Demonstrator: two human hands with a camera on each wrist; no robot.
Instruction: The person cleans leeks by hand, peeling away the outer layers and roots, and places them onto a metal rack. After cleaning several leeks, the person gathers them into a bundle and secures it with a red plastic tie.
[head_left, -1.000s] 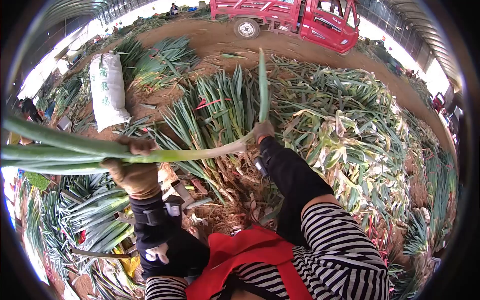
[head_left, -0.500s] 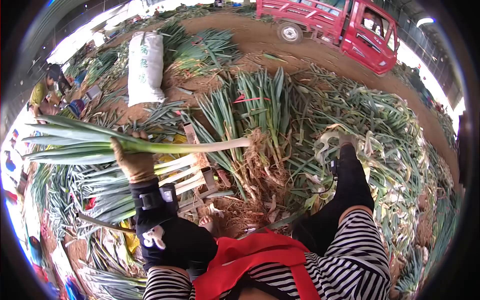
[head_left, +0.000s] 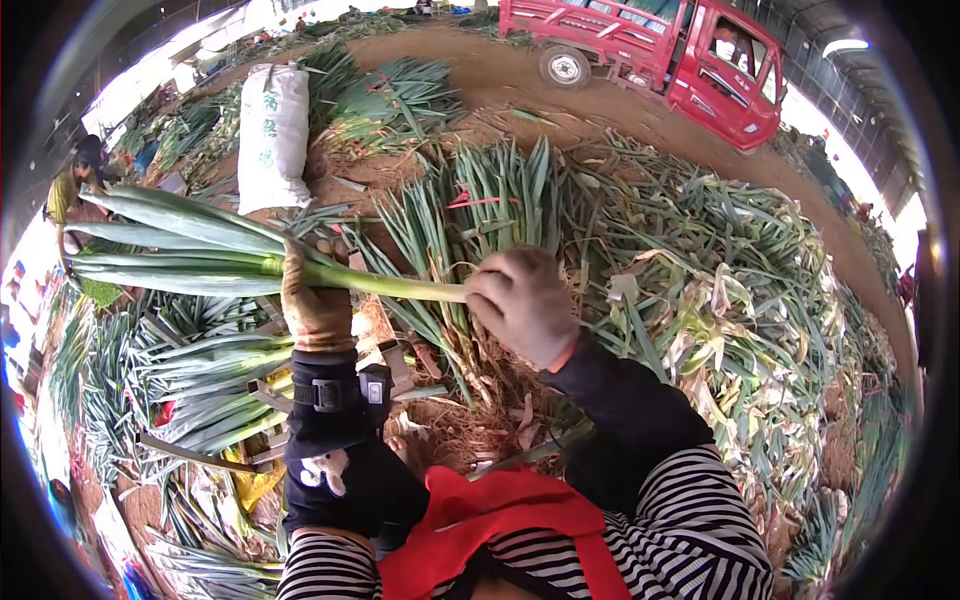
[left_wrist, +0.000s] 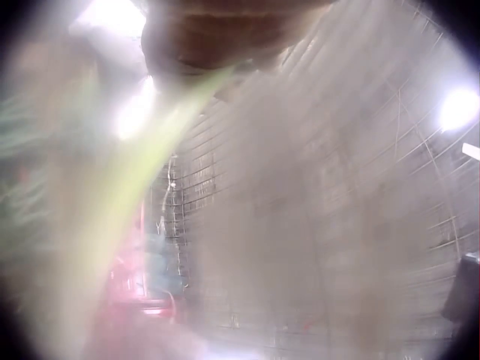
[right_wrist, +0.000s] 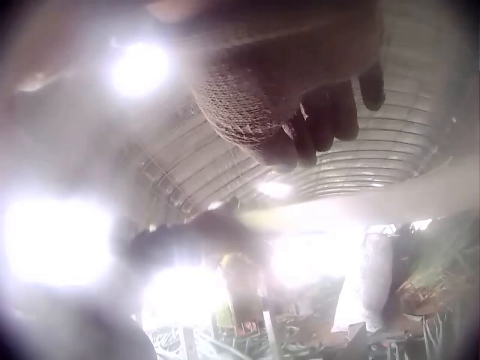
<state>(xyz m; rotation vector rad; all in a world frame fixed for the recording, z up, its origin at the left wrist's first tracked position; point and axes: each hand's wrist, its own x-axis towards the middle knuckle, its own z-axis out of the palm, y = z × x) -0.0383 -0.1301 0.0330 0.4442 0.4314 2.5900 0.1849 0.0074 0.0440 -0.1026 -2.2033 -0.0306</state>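
My gloved left hand grips a large green onion round the stalk, just below where its leaves fan out to the left. The pale lower stalk points right, toward my gloved right hand, which overlaps its end in the head view and hides the roots. In the right wrist view, that hand's fingers hang loosely bent, with the pale stalk passing below them. A blurred light-green stalk runs down from my left hand in the left wrist view.
Bundled green onions tied with red stand ahead. A heap of stripped leaves spreads at right. More onions lie at left by a metal frame. Beyond are a white sack, a person and a red truck.
My right hand first held a long leaf upright by the stalk's end, then reached over the heap without it. Now it is back at the stalk. My left hand still holds the onion.
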